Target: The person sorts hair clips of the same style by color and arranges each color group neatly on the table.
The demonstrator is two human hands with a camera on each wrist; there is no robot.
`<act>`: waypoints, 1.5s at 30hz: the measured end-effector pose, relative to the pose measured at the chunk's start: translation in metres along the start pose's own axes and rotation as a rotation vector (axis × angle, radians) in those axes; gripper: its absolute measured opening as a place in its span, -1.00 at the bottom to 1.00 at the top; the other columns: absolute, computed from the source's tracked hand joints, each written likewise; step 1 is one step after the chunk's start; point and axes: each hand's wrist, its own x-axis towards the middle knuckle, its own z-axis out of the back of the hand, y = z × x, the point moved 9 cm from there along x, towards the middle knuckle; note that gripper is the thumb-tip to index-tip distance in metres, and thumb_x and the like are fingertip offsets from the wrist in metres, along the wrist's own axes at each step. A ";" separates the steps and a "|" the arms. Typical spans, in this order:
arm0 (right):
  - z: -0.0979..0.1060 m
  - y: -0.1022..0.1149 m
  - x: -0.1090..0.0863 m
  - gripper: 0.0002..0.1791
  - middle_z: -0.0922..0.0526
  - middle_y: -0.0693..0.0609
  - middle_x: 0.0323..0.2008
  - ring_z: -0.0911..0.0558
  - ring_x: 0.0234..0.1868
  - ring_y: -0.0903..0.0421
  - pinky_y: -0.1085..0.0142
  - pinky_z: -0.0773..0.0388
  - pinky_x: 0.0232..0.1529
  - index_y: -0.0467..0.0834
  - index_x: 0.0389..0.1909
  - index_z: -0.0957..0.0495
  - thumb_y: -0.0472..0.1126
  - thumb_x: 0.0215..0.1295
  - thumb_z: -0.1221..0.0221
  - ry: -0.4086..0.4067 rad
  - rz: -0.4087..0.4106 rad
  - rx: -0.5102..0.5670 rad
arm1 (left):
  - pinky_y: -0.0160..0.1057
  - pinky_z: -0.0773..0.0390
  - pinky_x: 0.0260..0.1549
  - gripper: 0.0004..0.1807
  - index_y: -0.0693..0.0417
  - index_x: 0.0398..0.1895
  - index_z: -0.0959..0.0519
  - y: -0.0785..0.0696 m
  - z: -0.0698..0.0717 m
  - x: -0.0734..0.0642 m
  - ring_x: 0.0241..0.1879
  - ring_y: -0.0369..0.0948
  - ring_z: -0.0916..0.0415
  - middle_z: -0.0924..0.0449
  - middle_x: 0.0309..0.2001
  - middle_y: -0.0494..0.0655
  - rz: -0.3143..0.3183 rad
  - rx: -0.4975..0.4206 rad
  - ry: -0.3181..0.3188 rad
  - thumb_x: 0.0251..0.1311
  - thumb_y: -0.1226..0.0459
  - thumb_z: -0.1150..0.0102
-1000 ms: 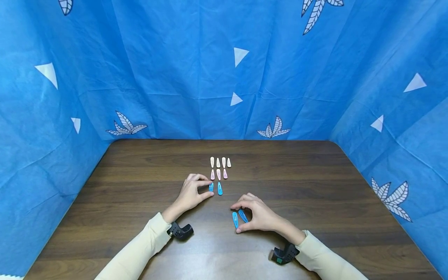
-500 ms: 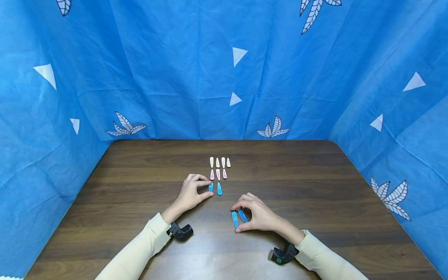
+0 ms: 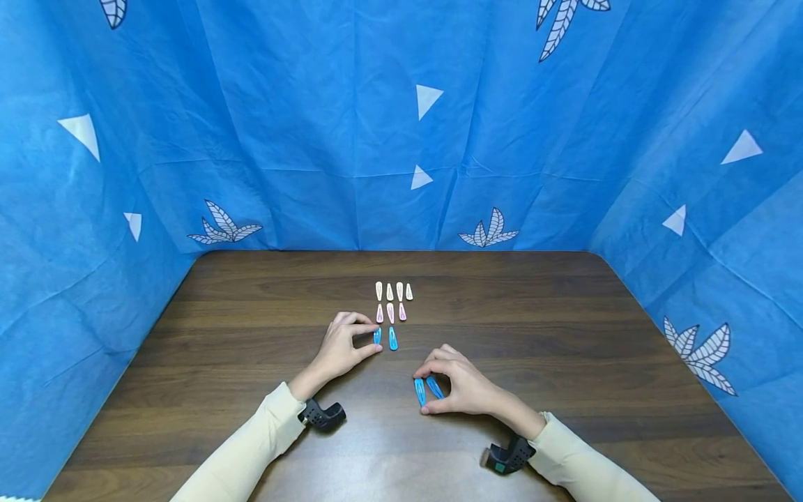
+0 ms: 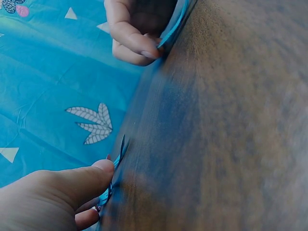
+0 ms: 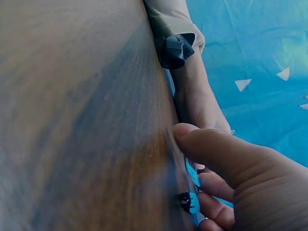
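Wide brown bench, blue patterned cloth draped on three sides. Mid-bench sits a tidy grid of hair clips, long axes all running away from the person: a white row farthest out, a pink row in front of it, then a blue row begun with one loose blue clip. Left hand rests at that row's left end, thumb and forefinger pinching the row's left blue clip. Right hand sits nearer the body and off to the right, its grip curled around a pair of blue clips, one of them slightly askew. The row's open slot lies forward and left of the right hand, which is the nearer one.
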 end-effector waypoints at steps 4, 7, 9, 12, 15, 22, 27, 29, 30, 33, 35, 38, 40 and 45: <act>0.003 0.001 0.003 -0.50 -0.60 0.25 -0.20 -0.43 -0.15 0.26 0.42 -0.42 -0.15 0.03 -0.07 -0.66 0.09 -0.08 -0.49 -0.014 0.002 0.011 | 0.07 -0.35 0.08 -0.59 0.13 -0.11 -0.73 0.001 0.000 0.000 0.04 -0.02 -0.41 -0.64 -0.11 -0.08 -0.001 0.002 -0.003 -0.09 0.18 -0.52; 0.008 0.001 0.008 -0.51 -0.62 0.23 -0.20 -0.48 -0.14 0.21 0.36 -0.46 -0.14 -0.01 -0.07 -0.66 0.04 -0.07 -0.50 -0.033 0.007 0.033 | 0.07 -0.34 0.08 -0.59 0.13 -0.11 -0.73 0.001 0.001 0.000 0.05 -0.01 -0.41 -0.64 -0.12 -0.08 0.003 -0.001 -0.006 -0.10 0.19 -0.52; 0.014 0.000 0.012 -0.51 -0.64 0.19 -0.22 -0.50 -0.16 0.17 0.32 -0.49 -0.14 -0.05 -0.07 -0.67 -0.01 -0.07 -0.50 -0.051 0.002 0.052 | 0.07 -0.34 0.08 -0.58 0.13 -0.11 -0.73 0.002 0.001 0.000 0.05 -0.02 -0.41 -0.64 -0.11 -0.08 0.007 0.001 -0.005 -0.09 0.19 -0.52; 0.022 -0.004 0.018 -0.51 -0.65 0.14 -0.24 -0.52 -0.18 0.13 0.26 -0.51 -0.16 -0.11 -0.05 -0.67 -0.08 -0.07 -0.50 -0.083 -0.002 0.066 | 0.06 -0.35 0.07 -0.59 0.12 -0.11 -0.73 0.002 0.000 0.000 0.05 -0.03 -0.41 -0.64 -0.11 -0.09 0.008 0.007 -0.004 -0.09 0.19 -0.52; 0.029 -0.010 0.026 -0.48 -0.66 0.12 -0.23 -0.54 -0.19 0.12 0.22 -0.53 -0.16 -0.14 -0.03 -0.66 -0.11 -0.08 -0.51 -0.110 -0.028 0.075 | 0.06 -0.36 0.07 -0.59 0.12 -0.11 -0.73 0.002 -0.001 0.000 0.05 -0.02 -0.41 -0.64 -0.11 -0.09 0.008 0.007 0.000 -0.09 0.19 -0.52; 0.036 -0.028 0.043 -0.46 -0.67 0.00 -0.24 -0.56 -0.17 0.09 0.20 -0.53 -0.16 -0.19 0.00 -0.66 -0.10 -0.05 -0.51 -0.125 -0.094 0.101 | 0.07 -0.35 0.09 -0.59 0.13 -0.11 -0.73 0.001 -0.001 0.000 0.05 -0.01 -0.41 -0.64 -0.10 -0.07 0.016 -0.005 0.007 -0.09 0.19 -0.52; 0.033 -0.041 0.053 -0.46 -0.66 -0.04 -0.25 -0.56 -0.17 0.01 0.15 -0.52 -0.19 -0.16 0.03 -0.65 -0.09 -0.02 -0.49 -0.116 -0.154 0.119 | 0.07 -0.35 0.09 -0.58 0.13 -0.11 -0.73 0.001 -0.001 0.000 0.05 -0.02 -0.41 -0.64 -0.10 -0.07 0.015 0.000 0.003 -0.09 0.19 -0.52; 0.030 -0.047 0.056 -0.46 -0.65 -0.03 -0.25 -0.56 -0.19 0.01 0.15 -0.53 -0.18 -0.15 0.03 -0.65 -0.09 -0.02 -0.49 -0.114 -0.175 0.120 | 0.07 -0.35 0.09 -0.58 0.13 -0.11 -0.73 0.001 -0.001 0.000 0.05 -0.02 -0.41 -0.64 -0.10 -0.07 0.014 0.006 0.003 -0.10 0.18 -0.53; 0.029 -0.049 0.058 -0.46 -0.65 -0.02 -0.25 -0.56 -0.20 0.02 0.16 -0.54 -0.18 -0.15 0.03 -0.65 -0.09 -0.02 -0.49 -0.114 -0.184 0.121 | 0.07 -0.35 0.09 -0.57 0.13 -0.11 -0.73 0.001 -0.001 0.000 0.05 -0.02 -0.41 -0.64 -0.10 -0.07 0.015 0.005 0.003 -0.10 0.18 -0.53; 0.025 -0.056 0.061 -0.46 -0.64 0.00 -0.25 -0.56 -0.21 0.05 0.19 -0.55 -0.18 -0.15 0.03 -0.65 -0.09 -0.02 -0.49 -0.117 -0.205 0.129 | 0.06 -0.35 0.09 -0.57 0.12 -0.11 -0.73 0.001 -0.001 0.000 0.05 -0.02 -0.41 -0.64 -0.10 -0.07 0.019 0.003 0.006 -0.10 0.17 -0.52; 0.021 -0.060 0.062 -0.46 -0.64 0.00 -0.25 -0.56 -0.22 0.06 0.21 -0.54 -0.18 -0.16 0.02 -0.65 -0.10 -0.03 -0.50 -0.115 -0.217 0.140 | 0.06 -0.36 0.09 -0.58 0.12 -0.11 -0.73 0.001 -0.001 0.000 0.05 -0.02 -0.41 -0.64 -0.10 -0.08 0.019 0.003 0.006 -0.09 0.17 -0.52; 0.016 -0.064 0.063 -0.47 -0.64 0.00 -0.26 -0.56 -0.25 0.09 0.27 -0.53 -0.20 -0.14 0.01 -0.66 -0.08 -0.03 -0.50 -0.109 -0.223 0.144 | 0.06 -0.36 0.08 -0.59 0.11 -0.10 -0.73 0.002 -0.002 0.000 0.05 -0.03 -0.41 -0.64 -0.10 -0.09 0.017 0.006 0.010 -0.08 0.17 -0.51; 0.013 -0.066 0.064 -0.48 -0.64 0.01 -0.27 -0.55 -0.26 0.12 0.31 -0.52 -0.21 -0.12 0.00 -0.66 -0.08 -0.03 -0.50 -0.101 -0.230 0.142 | 0.06 -0.37 0.07 -0.59 0.11 -0.11 -0.73 0.001 -0.002 0.000 0.04 -0.03 -0.41 -0.64 -0.11 -0.10 0.008 0.012 0.006 -0.07 0.16 -0.51; 0.009 -0.069 0.065 -0.51 -0.63 0.04 -0.29 -0.53 -0.29 0.16 0.37 -0.50 -0.22 -0.10 -0.01 -0.68 -0.09 -0.03 -0.50 -0.097 -0.237 0.141 | 0.06 -0.37 0.05 -0.59 0.12 -0.12 -0.74 0.000 -0.001 0.000 0.03 -0.03 -0.42 -0.64 -0.12 -0.09 -0.005 0.010 -0.009 -0.09 0.17 -0.52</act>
